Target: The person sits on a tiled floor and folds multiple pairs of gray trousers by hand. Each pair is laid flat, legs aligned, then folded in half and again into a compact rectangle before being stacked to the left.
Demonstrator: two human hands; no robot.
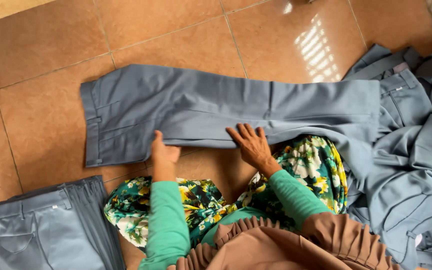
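Head view, my fingers first. Right hand [252, 145] lies flat, fingers spread wide, palm down on the near edge of the grey trousers [186, 112]; it presses rather than grips. Left hand [164, 151] sits at the same near edge, just left of the right one, fingers curled toward the fabric hem; I cannot tell whether they pinch it or only touch it.

Trousers: blue-grey, smooth weave, folded lengthwise so the legs stack, pressed seam lines running along them. Long axis runs left to right across the view, straight out to either side of my fingers. Waistband with belt loops and a pocket slit sits at the far left end, well past the left fingers; the leg end runs right, beyond the right fingers, where it meets the loose pile.

Outward: green sleeves and a floral skirt [316, 165] just below the hands, brown ruffled cloth [276, 245] nearest the camera. Pile of same grey trousers [411, 150] to the right of the right fingers, touching the spread pair. Folded grey stack [41, 225] down-left of the left fingers, apart. Orange-brown floor tiles [41, 60] under everything.
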